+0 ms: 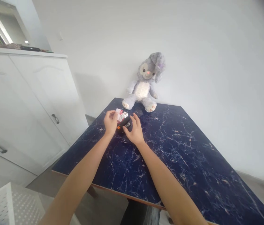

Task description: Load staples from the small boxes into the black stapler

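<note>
My left hand (pixel 110 122) is closed, its thumb and fingers pinching the left side of a small white-and-red box (pixel 122 115). Just below the box is a small black stapler-like object (pixel 123 122) with an orange end and a silvery strip; its exact kind is hard to make out. Curled around the right end of this black object is my right hand (pixel 135 129), thumb at the near side and fingers at the far side. Both things are close together over the dark blue marbled table (pixel 169 150), and the fingers partly hide them.
A grey plush rabbit (pixel 143 84) sits at the table's far edge against the white wall (pixel 204 62). White cabinets (pixel 40 93) stand to the left, with a dark item (pixel 30 48) on top. A white perforated basket (pixel 24 203) is at lower left.
</note>
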`<action>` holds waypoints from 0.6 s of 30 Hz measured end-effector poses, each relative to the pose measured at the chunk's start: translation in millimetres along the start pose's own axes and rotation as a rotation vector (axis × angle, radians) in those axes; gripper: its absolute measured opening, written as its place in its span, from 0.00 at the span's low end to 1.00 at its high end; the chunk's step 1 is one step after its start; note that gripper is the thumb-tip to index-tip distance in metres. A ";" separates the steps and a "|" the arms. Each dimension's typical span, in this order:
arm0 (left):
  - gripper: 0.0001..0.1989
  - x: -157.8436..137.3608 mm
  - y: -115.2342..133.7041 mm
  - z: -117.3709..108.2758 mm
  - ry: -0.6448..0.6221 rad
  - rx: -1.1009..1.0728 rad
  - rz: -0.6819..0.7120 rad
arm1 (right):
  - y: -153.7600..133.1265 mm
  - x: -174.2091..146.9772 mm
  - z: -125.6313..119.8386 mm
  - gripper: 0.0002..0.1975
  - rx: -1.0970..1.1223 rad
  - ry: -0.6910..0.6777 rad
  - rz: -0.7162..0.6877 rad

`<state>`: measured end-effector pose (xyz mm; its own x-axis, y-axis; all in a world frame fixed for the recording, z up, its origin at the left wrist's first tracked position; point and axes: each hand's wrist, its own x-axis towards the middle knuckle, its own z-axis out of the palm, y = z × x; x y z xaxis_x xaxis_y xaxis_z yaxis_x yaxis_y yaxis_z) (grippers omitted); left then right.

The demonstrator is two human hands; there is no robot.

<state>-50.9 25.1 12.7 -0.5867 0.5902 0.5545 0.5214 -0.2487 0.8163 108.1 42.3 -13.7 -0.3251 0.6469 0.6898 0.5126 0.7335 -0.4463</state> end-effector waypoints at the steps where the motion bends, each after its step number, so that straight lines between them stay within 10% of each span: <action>1: 0.15 7.2 -9.1 -5.7 0.028 0.103 -0.025 | 5.8 2.9 3.8 0.30 0.000 0.026 0.051; 6: 0.14 22.7 -43.9 -20.0 -0.162 0.441 -0.084 | 50.5 42.0 29.1 0.25 0.176 -0.057 0.476; 18: 0.23 19.9 -61.3 -5.8 -0.298 0.606 -0.084 | 73.5 78.7 57.1 0.31 0.604 -0.354 0.362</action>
<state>-98.2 47.6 -25.4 -0.4895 0.7968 0.3543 0.7877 0.2297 0.5716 74.8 159.0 -24.8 -0.5060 0.8206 0.2655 0.1472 0.3855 -0.9109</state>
